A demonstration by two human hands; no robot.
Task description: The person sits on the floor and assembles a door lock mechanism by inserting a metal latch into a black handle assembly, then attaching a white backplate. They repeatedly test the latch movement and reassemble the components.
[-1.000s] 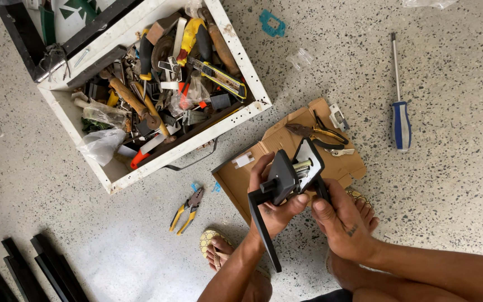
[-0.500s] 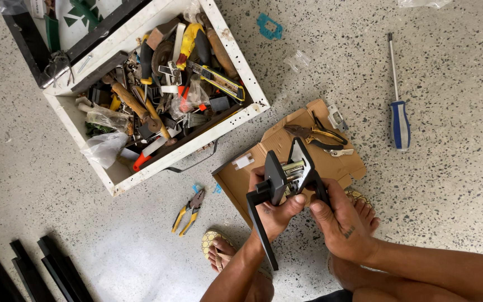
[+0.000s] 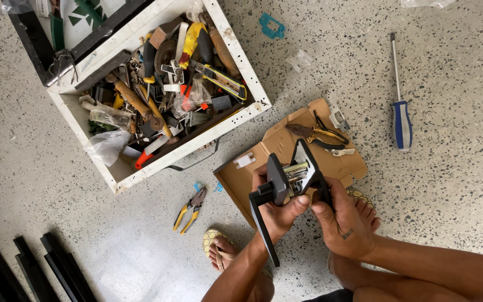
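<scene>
Terrazzo floor carries a white toolbox crammed with tools, an opened cardboard box, a blue-handled screwdriver and yellow-handled pliers. Above the cardboard, both hands hold a black door-handle set with its two plates apart and the metal spindle between them exposed, so assembly looks partway. Left hand clamps the lever plate; right hand pinches the other plate.
</scene>
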